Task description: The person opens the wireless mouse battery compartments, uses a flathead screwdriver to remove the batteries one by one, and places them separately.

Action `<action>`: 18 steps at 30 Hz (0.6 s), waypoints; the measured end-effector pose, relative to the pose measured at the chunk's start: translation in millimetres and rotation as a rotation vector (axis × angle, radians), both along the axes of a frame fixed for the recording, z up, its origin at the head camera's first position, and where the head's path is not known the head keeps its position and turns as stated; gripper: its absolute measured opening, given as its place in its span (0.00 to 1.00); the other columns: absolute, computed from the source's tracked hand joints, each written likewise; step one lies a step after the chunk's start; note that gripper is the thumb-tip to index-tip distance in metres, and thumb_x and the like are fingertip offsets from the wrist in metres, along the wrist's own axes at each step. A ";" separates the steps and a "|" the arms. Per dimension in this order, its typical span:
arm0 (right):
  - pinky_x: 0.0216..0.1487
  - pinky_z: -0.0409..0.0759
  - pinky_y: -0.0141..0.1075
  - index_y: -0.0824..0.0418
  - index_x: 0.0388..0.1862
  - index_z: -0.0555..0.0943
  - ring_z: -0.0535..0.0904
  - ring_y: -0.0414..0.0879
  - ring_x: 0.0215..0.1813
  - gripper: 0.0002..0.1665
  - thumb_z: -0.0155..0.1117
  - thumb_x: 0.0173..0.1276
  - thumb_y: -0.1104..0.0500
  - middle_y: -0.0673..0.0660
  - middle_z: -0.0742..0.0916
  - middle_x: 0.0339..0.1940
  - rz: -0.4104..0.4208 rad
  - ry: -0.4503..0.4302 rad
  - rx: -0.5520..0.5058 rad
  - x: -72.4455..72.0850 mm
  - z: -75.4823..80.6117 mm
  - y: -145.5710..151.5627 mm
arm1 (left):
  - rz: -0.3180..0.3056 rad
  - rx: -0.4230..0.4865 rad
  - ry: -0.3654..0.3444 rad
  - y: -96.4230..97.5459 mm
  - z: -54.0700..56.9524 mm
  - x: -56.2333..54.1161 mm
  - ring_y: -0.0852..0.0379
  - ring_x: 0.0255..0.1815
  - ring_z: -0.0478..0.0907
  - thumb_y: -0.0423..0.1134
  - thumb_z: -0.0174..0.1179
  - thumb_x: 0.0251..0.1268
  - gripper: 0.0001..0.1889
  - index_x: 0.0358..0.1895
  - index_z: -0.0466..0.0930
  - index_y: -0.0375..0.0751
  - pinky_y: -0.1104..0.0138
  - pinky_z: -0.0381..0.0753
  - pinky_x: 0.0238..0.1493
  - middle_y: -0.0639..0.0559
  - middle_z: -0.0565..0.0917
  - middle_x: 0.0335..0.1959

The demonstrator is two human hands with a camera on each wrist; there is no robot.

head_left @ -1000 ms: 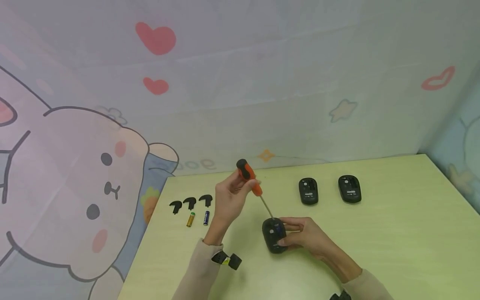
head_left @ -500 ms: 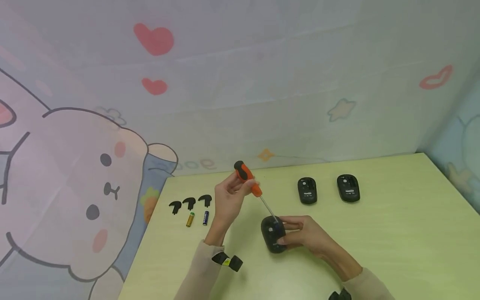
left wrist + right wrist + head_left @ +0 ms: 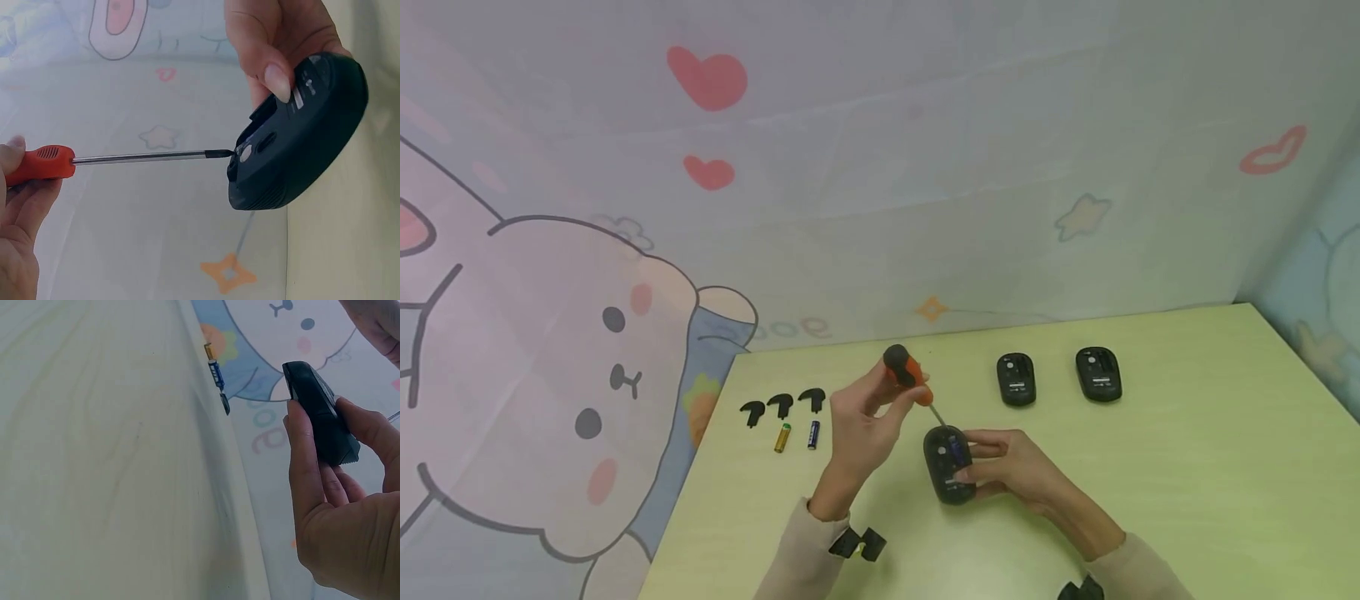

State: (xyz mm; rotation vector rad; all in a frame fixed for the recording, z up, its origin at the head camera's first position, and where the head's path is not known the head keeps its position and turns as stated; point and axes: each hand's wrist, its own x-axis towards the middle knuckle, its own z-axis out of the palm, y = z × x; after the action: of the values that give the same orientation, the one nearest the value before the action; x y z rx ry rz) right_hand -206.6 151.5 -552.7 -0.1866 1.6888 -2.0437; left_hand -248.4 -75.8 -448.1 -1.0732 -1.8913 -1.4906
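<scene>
My left hand [image 3: 867, 425] grips the orange-and-black handle of a screwdriver [image 3: 908, 371] whose metal shaft slants down to a black computer mouse [image 3: 942, 475]. The mouse is held underside up by my right hand [image 3: 1017, 471], with the thumb over its underside and fingers along the far side. In the left wrist view the screwdriver's dark tip [image 3: 219, 153] meets the mouse near the end of its open battery bay, beside a round pale sticker [image 3: 246, 154]. Something blue shows inside the bay in the head view. The right wrist view shows the mouse edge-on between thumb and fingers.
Two more black mice [image 3: 1017, 379] [image 3: 1098, 374] lie underside up at the back right of the table [image 3: 1187, 467]. On the left lie several black curved covers [image 3: 780, 406], a gold battery [image 3: 782, 438] and a blue battery [image 3: 813, 435]. A printed cloth hangs behind.
My left hand has moved slightly right, and the screwdriver's handle has come lower and closer to the mouse. The mouse has tilted slightly in my right hand.
</scene>
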 end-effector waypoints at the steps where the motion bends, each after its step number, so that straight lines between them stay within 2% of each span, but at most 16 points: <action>1: 0.51 0.92 0.50 0.75 0.77 0.66 0.92 0.56 0.53 0.46 0.76 0.63 0.68 0.79 0.79 0.70 0.001 -0.001 0.000 0.3 -0.2 0.2 | -0.011 -0.008 0.014 0.4 -0.2 0.6 0.49 0.35 0.93 0.22 0.71 0.62 0.13 0.50 0.85 0.31 0.66 0.93 0.42 0.37 0.92 0.37; 6: 0.51 0.92 0.50 0.75 0.77 0.67 0.92 0.56 0.53 0.46 0.76 0.63 0.67 0.78 0.79 0.69 -0.002 -0.005 0.006 0.8 -1.0 0.9 | -0.062 -0.046 0.099 4.3 0.5 5.3 0.51 0.35 0.93 0.21 0.72 0.59 0.15 0.49 0.83 0.31 0.68 0.93 0.43 0.39 0.91 0.37; 12: 0.48 0.93 0.47 0.74 0.77 0.68 0.92 0.55 0.51 0.45 0.76 0.63 0.67 0.77 0.81 0.68 -0.018 -0.001 0.022 1.1 0.0 1.5 | -0.030 -0.109 0.200 9.7 2.0 7.9 0.54 0.37 0.93 0.22 0.74 0.57 0.18 0.51 0.82 0.34 0.72 0.92 0.44 0.42 0.91 0.37; 15: 0.49 0.93 0.48 0.74 0.76 0.69 0.92 0.56 0.52 0.45 0.76 0.62 0.68 0.78 0.80 0.69 -0.018 0.007 0.028 1.1 0.9 0.8 | -0.012 -0.107 0.171 9.8 2.0 4.5 0.53 0.36 0.93 0.22 0.73 0.58 0.17 0.50 0.83 0.34 0.71 0.92 0.44 0.42 0.91 0.36; 18: 0.49 0.93 0.50 0.74 0.75 0.71 0.92 0.57 0.52 0.44 0.77 0.60 0.69 0.78 0.79 0.69 -0.016 0.014 0.034 1.5 1.4 -0.5 | 0.011 -0.075 0.086 7.7 2.4 -1.5 0.52 0.34 0.93 0.22 0.72 0.60 0.14 0.48 0.84 0.33 0.70 0.92 0.42 0.41 0.92 0.36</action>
State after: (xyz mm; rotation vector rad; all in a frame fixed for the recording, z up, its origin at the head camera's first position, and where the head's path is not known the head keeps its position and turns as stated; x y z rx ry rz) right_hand -205.1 151.1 -551.2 -0.1777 1.7376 -2.0283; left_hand -249.9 -68.2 -445.8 -1.1397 -1.9033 -1.3550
